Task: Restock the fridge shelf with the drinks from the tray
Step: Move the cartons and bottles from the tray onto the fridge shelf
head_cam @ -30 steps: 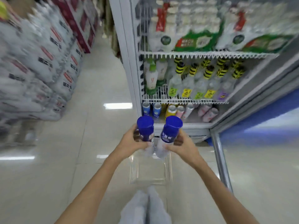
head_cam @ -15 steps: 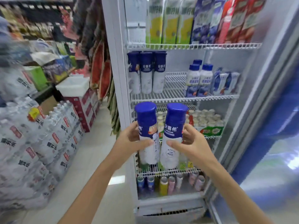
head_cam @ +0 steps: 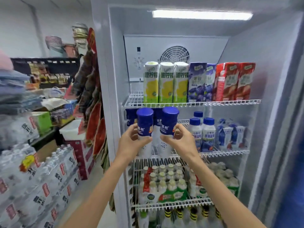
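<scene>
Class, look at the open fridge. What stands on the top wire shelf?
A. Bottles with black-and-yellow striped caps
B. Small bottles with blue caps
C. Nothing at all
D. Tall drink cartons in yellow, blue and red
D: the top shelf carries yellow cartons, blue cartons and red cartons standing upright in a row.

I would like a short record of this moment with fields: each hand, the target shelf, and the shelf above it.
left hand: holds one blue-capped bottle, upright
right hand: holds a second blue-capped bottle, upright
target shelf: second wire shelf, same bottles at back left, small blue-capped bottles to the right
shelf above: lemon cartons, blueberry cartons, red cartons
</scene>
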